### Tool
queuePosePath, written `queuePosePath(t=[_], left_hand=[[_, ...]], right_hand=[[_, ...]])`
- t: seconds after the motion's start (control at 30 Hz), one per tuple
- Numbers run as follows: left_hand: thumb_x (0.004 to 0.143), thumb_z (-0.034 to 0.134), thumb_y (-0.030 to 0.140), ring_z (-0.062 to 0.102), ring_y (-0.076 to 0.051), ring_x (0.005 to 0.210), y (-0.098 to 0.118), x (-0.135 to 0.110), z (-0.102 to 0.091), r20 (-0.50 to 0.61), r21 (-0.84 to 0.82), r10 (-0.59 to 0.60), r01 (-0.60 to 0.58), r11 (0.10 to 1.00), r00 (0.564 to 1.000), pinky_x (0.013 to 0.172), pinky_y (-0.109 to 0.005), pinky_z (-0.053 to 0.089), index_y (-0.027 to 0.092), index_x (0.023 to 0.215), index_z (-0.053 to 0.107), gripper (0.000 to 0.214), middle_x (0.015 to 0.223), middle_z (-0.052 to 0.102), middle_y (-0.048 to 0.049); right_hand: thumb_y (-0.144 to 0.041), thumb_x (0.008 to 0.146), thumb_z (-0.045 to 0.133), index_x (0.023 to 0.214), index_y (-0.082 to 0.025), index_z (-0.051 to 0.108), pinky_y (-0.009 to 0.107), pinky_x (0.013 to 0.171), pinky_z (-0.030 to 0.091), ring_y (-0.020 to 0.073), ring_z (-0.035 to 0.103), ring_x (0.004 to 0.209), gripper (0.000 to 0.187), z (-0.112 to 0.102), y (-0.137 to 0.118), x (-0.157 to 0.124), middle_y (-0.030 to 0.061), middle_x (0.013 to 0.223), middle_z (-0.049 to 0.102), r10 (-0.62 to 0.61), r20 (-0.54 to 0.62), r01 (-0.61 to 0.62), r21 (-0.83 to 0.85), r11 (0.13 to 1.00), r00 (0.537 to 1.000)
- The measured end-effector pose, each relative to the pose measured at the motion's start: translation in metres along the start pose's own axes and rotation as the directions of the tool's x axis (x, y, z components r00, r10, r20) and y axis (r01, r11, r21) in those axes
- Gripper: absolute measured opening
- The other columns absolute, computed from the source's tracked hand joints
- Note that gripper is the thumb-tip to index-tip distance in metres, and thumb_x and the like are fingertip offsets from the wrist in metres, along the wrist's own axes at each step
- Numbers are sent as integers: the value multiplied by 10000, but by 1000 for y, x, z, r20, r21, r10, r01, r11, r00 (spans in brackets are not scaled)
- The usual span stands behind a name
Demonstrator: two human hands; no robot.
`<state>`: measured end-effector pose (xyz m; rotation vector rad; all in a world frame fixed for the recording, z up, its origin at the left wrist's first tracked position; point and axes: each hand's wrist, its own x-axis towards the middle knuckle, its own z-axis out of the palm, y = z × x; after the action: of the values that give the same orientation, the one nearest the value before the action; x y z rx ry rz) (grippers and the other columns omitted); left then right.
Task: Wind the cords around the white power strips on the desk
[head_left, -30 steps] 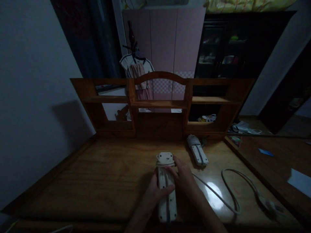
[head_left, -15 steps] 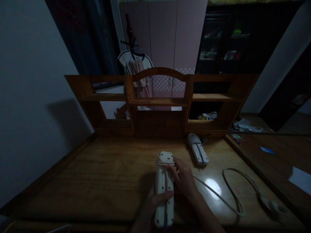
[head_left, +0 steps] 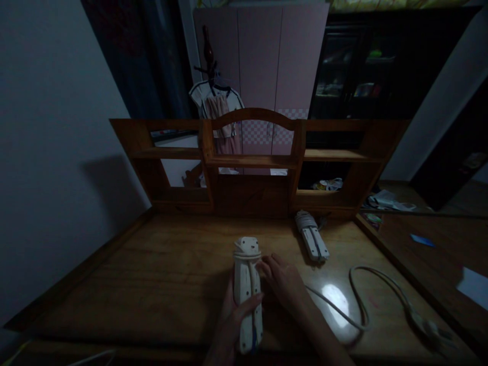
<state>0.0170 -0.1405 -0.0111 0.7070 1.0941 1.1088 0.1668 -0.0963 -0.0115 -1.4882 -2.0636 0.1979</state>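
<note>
**My left hand holds the strip, my right hand works at its cord**

In the head view, the white power strip [head_left: 249,300] is in front of me, above the near part of the wooden desk [head_left: 152,279]. My left hand [head_left: 231,320] is clamped on it, with the thumb laid across the upper face. Some loops [head_left: 247,255] of cord go around its far end. My right hand [head_left: 280,279] is just beside these loops, the fingers bent and drawn near to each other; whether they pinch the cord, I cannot tell. A free length of cord [head_left: 335,307] comes out beyond this hand, makes a bend on the desk and leads to the plug [head_left: 430,330] at the right. A second power strip [head_left: 314,244] lies near the shelf [head_left: 253,161], with cord wound on it.

I judge that the step in hand is the handling of cord at the loops; winding or unwinding, I cannot say. The next move, in my opinion, calls for a steady left grip, and for the right fingers to guide the cord without tangling.
</note>
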Motion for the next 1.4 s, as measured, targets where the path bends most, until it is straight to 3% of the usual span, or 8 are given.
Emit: queuePosePath(t=[0.23,0.37,0.5,0.63,0.77,1.1,1.23,1.4], left_hand=[[636,776,339,672,-237,767,11,-4,-11,12,50,19,-20,999,1000,663,-307,516,202,1386,342,878,1002,692,-104],[644,758,326,588,-287,1106,14,-1,-17,-17,126,161,-158,979,987,905,-348,462,216,1414,322,892,1244,603,-121],[700,696,342,412,-288,1307,15,6,-28,17,326,303,-292,899,953,1082,-378,305,199,1441,283,860,1400,468,-117],[761,598,292,284,-264,1385,15,9,-28,91,505,404,-392,769,910,1117,-364,243,180,1462,254,789,1491,346,-103],[738,545,155,341,-256,1357,17,9,-15,189,701,431,-428,571,883,1079,-348,300,204,1478,227,806,1501,335,-91],[687,406,-39,561,-270,1090,8,7,4,292,936,292,-335,109,911,850,-331,431,337,1485,138,922,1296,543,-86],[712,404,-33,505,-235,1164,11,-8,0,564,789,217,-598,144,796,981,-340,378,361,1463,230,865,1349,509,-36],[791,562,176,537,-239,1127,32,-29,-3,789,555,127,-786,272,601,969,-346,424,363,1440,285,730,1306,556,-25]], right_hand=[[-177,909,523,1157,-241,543,249,486,315,171,665,670,257,-15,7,-11,35,889,663,-51,187,119,-377,918,981],[-284,926,520,961,-255,593,279,468,202,178,647,613,86,-26,11,-18,6,801,659,28,146,51,-508,860,989],[-328,934,506,869,-246,596,294,479,145,180,624,585,138,-48,11,-24,-3,751,636,24,103,37,-549,835,994],[-245,922,532,894,-251,576,294,495,176,167,599,606,52,-75,-3,-29,-19,758,603,-48,81,84,-532,843,996],[-159,871,578,832,-224,539,295,536,235,179,575,628,85,-91,-23,-37,-15,734,575,-102,25,100,-540,836,994],[-16,843,453,937,-203,570,259,531,315,143,559,619,240,-127,-42,-46,9,799,584,-306,72,310,-374,874,949],[-192,928,496,911,-193,618,235,533,338,120,564,610,123,-137,-30,-34,9,763,588,-303,22,299,-251,921,953],[-326,851,646,868,-198,688,194,570,390,94,559,643,136,-150,-15,-19,1,759,609,-251,167,217,201,955,953]])
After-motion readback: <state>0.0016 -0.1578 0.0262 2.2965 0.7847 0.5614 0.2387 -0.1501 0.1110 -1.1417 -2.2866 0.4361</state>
